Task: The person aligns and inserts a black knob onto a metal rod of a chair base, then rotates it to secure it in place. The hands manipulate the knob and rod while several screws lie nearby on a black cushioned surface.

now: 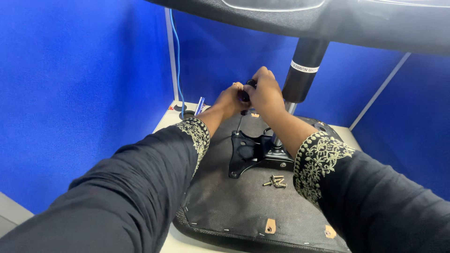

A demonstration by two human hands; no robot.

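An upturned black chair seat (225,206) lies on a pale table, with a black metal mounting plate (246,157) fixed to its underside. A black gas-lift column (302,70) rises from the plate to the chair base above. My left hand (229,100) and my right hand (266,91) are both closed around the dark handle of a screwdriver (244,96). Its thin shaft (239,125) points down to the plate's far left corner. Several loose screws (275,181) lie on the seat fabric just in front of the plate.
Blue partition walls (84,84) enclose the table on the left, back and right. A blue cable (177,51) hangs down the back-left corner. The dark chair base (300,18) spans overhead. A blue-and-white object (199,105) lies at the table's far left.
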